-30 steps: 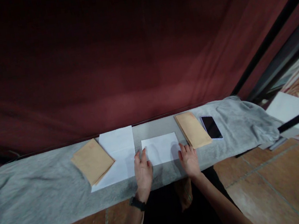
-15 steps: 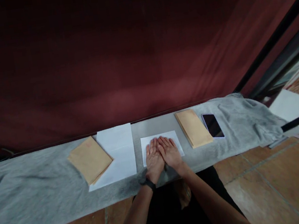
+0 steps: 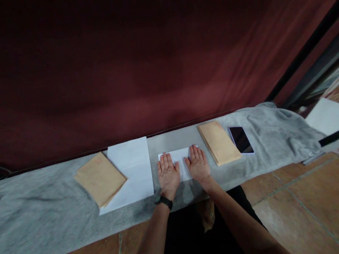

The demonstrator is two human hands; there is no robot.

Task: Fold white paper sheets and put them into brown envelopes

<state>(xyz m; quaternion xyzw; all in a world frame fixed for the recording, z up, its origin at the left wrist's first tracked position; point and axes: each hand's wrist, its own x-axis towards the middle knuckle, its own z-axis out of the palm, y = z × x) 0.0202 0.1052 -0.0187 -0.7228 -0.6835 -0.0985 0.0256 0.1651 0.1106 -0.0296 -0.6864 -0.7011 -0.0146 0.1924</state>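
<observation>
The left hand (image 3: 168, 175) and right hand (image 3: 199, 166) lie open, gripping nothing, over the small paper (image 3: 179, 156), between large paper (image 3: 134, 167) and right envelopes (image 3: 220, 142); light, even palm pressure should avoid creases.

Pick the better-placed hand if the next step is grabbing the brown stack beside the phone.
Right, I'd judge: the right hand lies flat on the right end of the white paper, nearest the brown stack. The left hand is at the left end, farther off.
</observation>
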